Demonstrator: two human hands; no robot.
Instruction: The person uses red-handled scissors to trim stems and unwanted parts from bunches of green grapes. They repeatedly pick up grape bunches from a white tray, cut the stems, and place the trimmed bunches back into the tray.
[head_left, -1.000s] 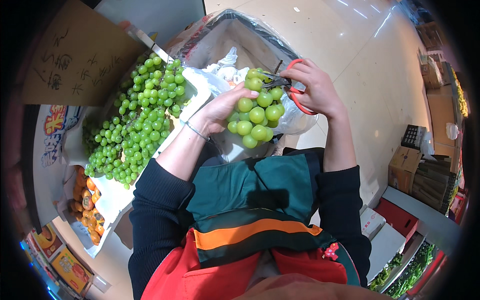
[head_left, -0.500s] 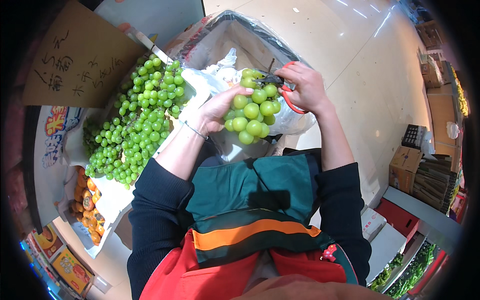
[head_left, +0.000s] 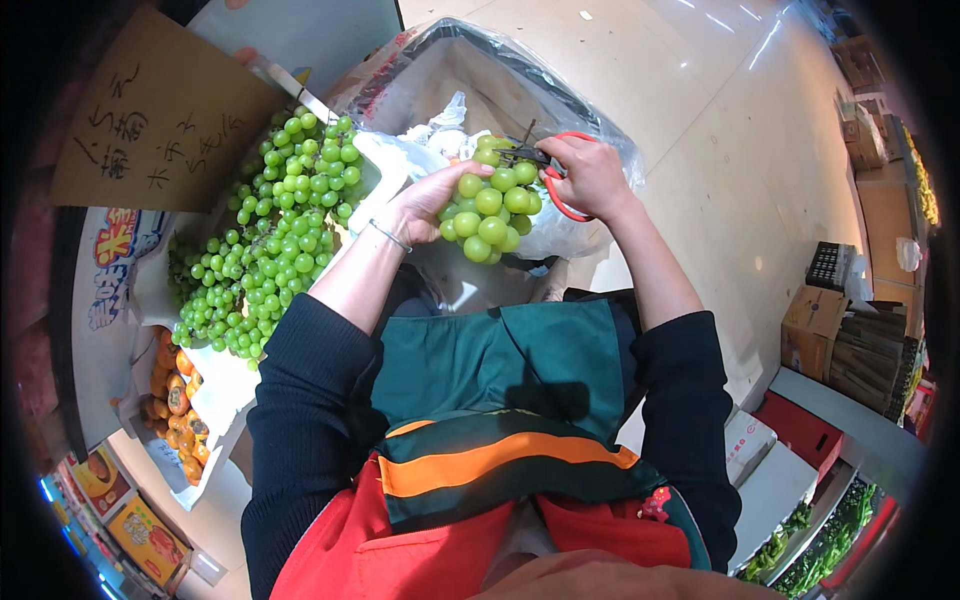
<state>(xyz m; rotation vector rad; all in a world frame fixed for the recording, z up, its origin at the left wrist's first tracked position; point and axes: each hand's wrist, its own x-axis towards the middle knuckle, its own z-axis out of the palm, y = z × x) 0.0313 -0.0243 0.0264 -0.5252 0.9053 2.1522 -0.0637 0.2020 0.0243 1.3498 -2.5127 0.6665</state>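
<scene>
A bunch of green grapes hangs in my left hand, whose thumb lies across the top of the bunch. My right hand grips red-handled scissors. Their dark blades lie at the top of the bunch, beside a thin brown stem that sticks up. Whether the blades are closed on a stalk is hard to make out. Below and beyond the bunch stands a bin lined with a clear plastic bag, with crumpled white plastic inside.
To the left, a heap of green grapes lies on a white-lined display, behind a handwritten cardboard sign. Nearer me are orange persimmons. Cardboard boxes and leafy greens line the right side, across the tiled floor.
Both hands, with the bunch and scissors, have shifted slightly left and a little away from me. The grip of each hand stays the same.
</scene>
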